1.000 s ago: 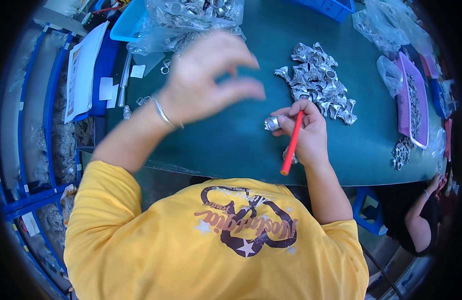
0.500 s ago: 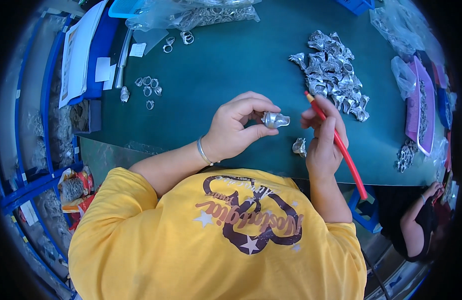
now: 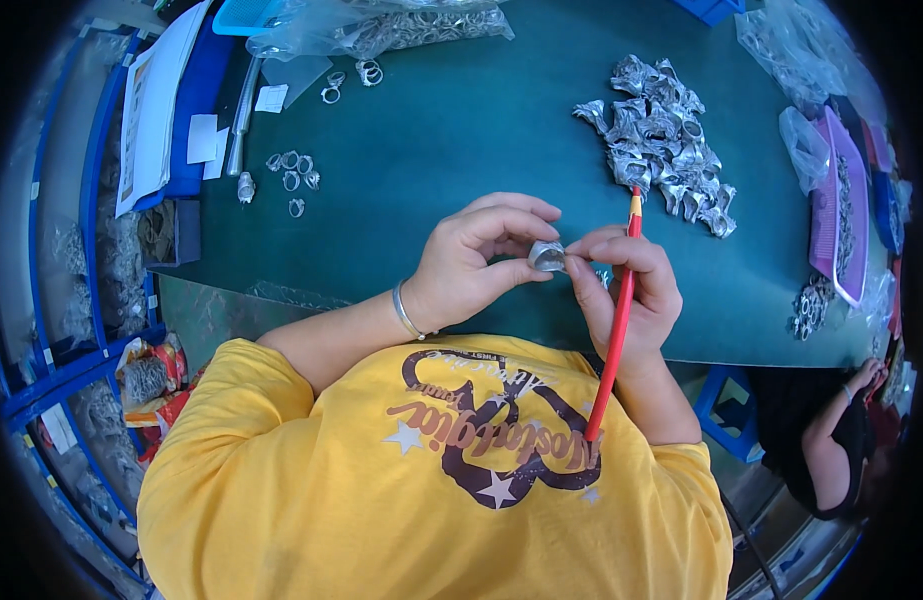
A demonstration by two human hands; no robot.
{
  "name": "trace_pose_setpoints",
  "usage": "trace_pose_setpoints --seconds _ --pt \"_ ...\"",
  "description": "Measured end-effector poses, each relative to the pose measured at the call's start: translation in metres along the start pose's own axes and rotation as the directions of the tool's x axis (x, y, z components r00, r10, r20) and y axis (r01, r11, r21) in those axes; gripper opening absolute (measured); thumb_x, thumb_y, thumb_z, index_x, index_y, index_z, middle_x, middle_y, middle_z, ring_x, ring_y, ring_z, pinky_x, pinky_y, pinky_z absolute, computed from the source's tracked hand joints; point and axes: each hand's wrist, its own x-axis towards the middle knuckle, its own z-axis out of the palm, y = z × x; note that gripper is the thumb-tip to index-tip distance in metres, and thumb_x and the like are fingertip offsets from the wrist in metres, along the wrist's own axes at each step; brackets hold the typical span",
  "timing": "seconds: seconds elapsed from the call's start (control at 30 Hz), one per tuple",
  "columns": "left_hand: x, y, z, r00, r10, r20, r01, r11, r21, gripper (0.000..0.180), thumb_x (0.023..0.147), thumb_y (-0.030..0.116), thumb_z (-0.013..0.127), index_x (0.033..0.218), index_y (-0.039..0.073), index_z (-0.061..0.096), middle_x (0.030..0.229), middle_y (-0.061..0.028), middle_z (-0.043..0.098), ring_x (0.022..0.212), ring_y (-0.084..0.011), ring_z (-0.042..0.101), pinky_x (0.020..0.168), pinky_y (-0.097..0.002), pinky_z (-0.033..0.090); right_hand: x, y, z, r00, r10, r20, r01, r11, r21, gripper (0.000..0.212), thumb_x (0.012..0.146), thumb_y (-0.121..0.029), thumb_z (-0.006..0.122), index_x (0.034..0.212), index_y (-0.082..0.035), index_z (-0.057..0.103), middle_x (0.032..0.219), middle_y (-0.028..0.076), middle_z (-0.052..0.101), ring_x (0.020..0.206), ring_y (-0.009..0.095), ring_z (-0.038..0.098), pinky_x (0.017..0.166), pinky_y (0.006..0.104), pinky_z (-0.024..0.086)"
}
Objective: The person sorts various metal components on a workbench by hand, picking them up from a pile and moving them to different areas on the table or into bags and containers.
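Note:
A chunky silver ring [image 3: 547, 257] is pinched between the thumb and index finger of my left hand [image 3: 474, 245], its band opening showing. My right hand [image 3: 636, 290] is closed, with thumb and fingertips at the ring's right side. Tucked between the fingers of that same hand is a long red pencil [image 3: 614, 350], its tip up and its tail down toward my shirt. Another silver piece [image 3: 603, 277] on the table is mostly hidden behind my right hand. Beyond the hands, to the right, lies a heap of similar silver rings [image 3: 671, 140].
Several small rings [image 3: 293, 170] lie at the left, near a metal rod [image 3: 243, 118] and paper slips [image 3: 203, 138]. A plastic bag of rings [image 3: 421, 32] sits at the far edge. Right, a purple basket [image 3: 829, 200] holds metal pieces. Another person [image 3: 816, 440] is at lower right.
My right hand has moved left to the ring, and its fingertips now meet it. The pencil has swung more upright. The ring has turned so its opening shows.

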Motion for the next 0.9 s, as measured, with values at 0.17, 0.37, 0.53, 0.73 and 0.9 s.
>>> trace_pose_setpoints --seconds 0.17,0.37,0.53,0.73,0.9 --pt "0.001 0.006 -0.003 0.994 -0.095 0.05 0.087 0.987 0.131 0.035 0.077 -0.011 0.067 0.11 -0.001 0.059 0.118 -0.014 0.054 0.102 -0.0194 0.06 0.087 -0.0294 0.052 -0.002 0.002 -0.004 1.0 -0.028 0.007 0.028 0.999 -0.031 0.025 0.071 0.012 0.069 0.09 -0.002 0.059 0.083 0.011 0.065 0.076 0.021 0.062 0.068 0.0286 0.049" --pt "0.0 0.004 0.001 0.997 0.042 0.067 -0.05 0.989 0.137 0.036 0.073 -0.012 0.071 0.105 0.0 0.058 0.115 -0.0129 0.054 0.101 -0.0179 0.059 0.082 -0.028 0.053 -0.003 -0.012 0.002 0.98 0.101 -0.169 -0.106 0.994 -0.02 0.023 0.083 0.002 0.061 0.106 0.0 0.061 0.085 0.013 0.065 0.076 0.023 0.061 0.071 0.0296 0.048" --pt "-0.001 0.002 0.001 0.995 0.093 0.021 -0.096 0.963 0.25 0.033 0.072 -0.009 0.073 0.099 0.001 0.057 0.11 -0.0121 0.054 0.098 -0.0182 0.059 0.082 -0.0271 0.053 -0.01 -0.011 -0.016 0.983 -0.185 0.01 0.184 0.968 -0.169 0.013 0.084 -0.003 0.053 0.095 0.002 0.057 0.08 0.01 0.063 0.074 0.02 0.055 0.069 0.0321 0.042" --pt "0.0 0.003 -0.002 0.969 0.22 0.108 -0.246 0.864 0.44 0.033 0.07 -0.005 0.076 0.096 0.003 0.057 0.106 -0.012 0.057 0.093 -0.018 0.06 0.076 -0.027 0.052 -0.011 -0.011 -0.01 0.963 -0.244 0.117 0.263 0.946 -0.19 0.011 0.077 0.0 0.06 0.084 -0.004 0.052 0.074 0.007 0.061 0.065 0.02 0.054 0.069 0.0351 0.038" --pt "0.002 0.009 -0.001 0.949 0.286 0.13 -0.312 0.809 0.499 0.032 0.07 -0.003 0.077 0.094 0.004 0.058 0.102 -0.0122 0.06 0.091 -0.0185 0.061 0.074 -0.0267 0.052 -0.01 -0.01 -0.006 0.96 -0.25 0.129 0.273 0.935 -0.226 0.013 0.075 0.002 0.061 0.083 -0.003 0.052 0.073 0.007 0.06 0.062 0.021 0.053 0.068 0.0351 0.038"
